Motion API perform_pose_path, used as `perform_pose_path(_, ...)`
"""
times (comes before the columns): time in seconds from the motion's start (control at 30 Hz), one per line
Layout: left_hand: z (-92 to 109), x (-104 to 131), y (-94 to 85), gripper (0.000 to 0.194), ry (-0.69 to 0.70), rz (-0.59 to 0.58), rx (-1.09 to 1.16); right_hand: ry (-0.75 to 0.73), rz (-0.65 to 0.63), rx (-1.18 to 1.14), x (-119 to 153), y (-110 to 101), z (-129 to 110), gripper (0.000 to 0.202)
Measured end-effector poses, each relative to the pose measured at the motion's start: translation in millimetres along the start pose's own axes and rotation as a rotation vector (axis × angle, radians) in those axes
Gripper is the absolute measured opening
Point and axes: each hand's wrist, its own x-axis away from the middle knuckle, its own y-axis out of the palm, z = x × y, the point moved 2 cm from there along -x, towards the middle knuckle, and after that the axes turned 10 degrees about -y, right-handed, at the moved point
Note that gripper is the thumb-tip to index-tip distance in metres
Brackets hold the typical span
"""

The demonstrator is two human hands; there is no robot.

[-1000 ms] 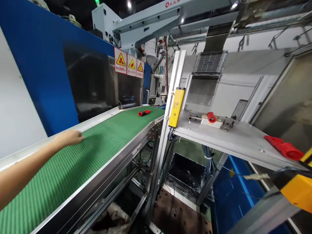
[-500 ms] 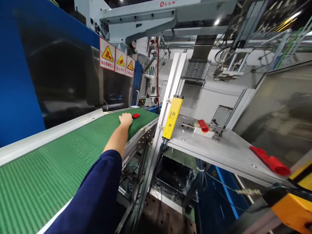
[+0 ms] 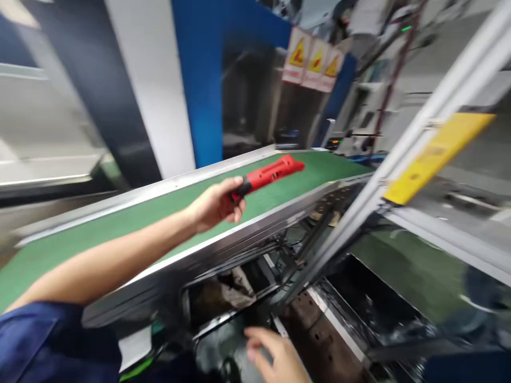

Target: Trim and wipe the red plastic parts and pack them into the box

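A red tool-like part with a black end (image 3: 273, 171) is in my left hand (image 3: 219, 205), whose thumb and fingers wrap round the black end. It is held above the green ribbed conveyor belt (image 3: 179, 205), its red end pointing right. Lower down, near the bottom edge, my right hand (image 3: 275, 356) hangs below the conveyor, blurred, with its fingers apart and nothing in them.
An upright metal post (image 3: 399, 143) with a yellow bar (image 3: 437, 159) stands right of the conveyor. Beyond it is a grey metal table (image 3: 459, 239). A black bin (image 3: 379, 298) sits below. Blue machinery (image 3: 203, 80) with warning signs stands behind the belt.
My left hand has lifted the red part off the belt and drawn it nearer. My right hand has come into view. The view has turned left, and the red parts on the table are out of sight.
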Motion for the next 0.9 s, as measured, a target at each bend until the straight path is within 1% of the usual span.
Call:
perform_pose_path(0.03,-24,38,-5.7,0.044,-0.078,-0.066,0.049,-0.029,-0.019,-0.117,-14,2,-7,0.029)
perform_pose_path(0.07,-49,73,-9.8,0.051,-0.147,-0.119,0.117,-0.043,0.010,-0.313,-29,3,-16,0.041)
perform_pose_path(0.13,-102,136,-15.7,0.062,-0.266,-0.188,0.289,-0.118,0.116,-0.672,-57,10,-42,0.076)
perform_pose_path(0.17,-128,163,-18.9,0.066,-0.299,-0.197,0.397,-0.151,0.141,-0.817,-69,17,-58,0.089)
perform_pose_path(0.2,-152,189,-22.9,0.068,-0.318,-0.189,0.514,-0.178,0.138,-0.934,-79,28,-75,0.094)
perform_pose_path(0.23,-175,214,-27.9,0.069,-0.320,-0.168,0.631,-0.194,0.110,-1.025,-86,41,-92,0.094)
perform_pose_path(0.3,-212,260,-41.6,0.064,-0.283,-0.088,0.837,-0.196,-0.010,-1.152,-93,75,-125,0.086)
perform_pose_path(0.37,-235,304,-58.6,0.059,-0.238,-0.044,0.957,-0.184,-0.160,-1.236,-91,115,-155,0.077)
perform_pose_path(0.43,-246,347,-77.0,0.059,-0.204,-0.061,0.974,-0.161,-0.277,-1.313,-84,157,-183,0.071)
perform_pose_path(0.5,-249,386,-95.7,0.060,-0.166,-0.081,0.917,-0.114,-0.329,-1.363,-75,198,-209,0.070)
perform_pose_path(0.53,-250,404,-104.7,0.059,-0.137,-0.067,0.880,-0.076,-0.350,-1.369,-69,219,-223,0.072)
perform_pose_path(0.6,-251,439,-121.3,0.057,-0.064,0.001,0.828,0.013,-0.399,-1.345,-57,257,-249,0.075)
perform_pose_path(0.67,-254,472,-135.2,0.052,-0.004,0.103,0.818,0.091,-0.450,-1.305,-43,292,-275,0.075)
perform_pose_path(0.77,-256,516,-150.9,0.046,0.005,0.238,0.835,0.158,-0.473,-1.239,-26,331,-308,0.077)
perform_pose_path(0.83,-254,541,-158.6,0.051,-0.022,0.263,0.835,0.176,-0.468,-1.183,-17,349,-324,0.079)
perform_pose_path(0.9,-253,561,-164.9,0.056,-0.033,0.266,0.828,0.165,-0.439,-1.116,-10,361,-335,0.076)
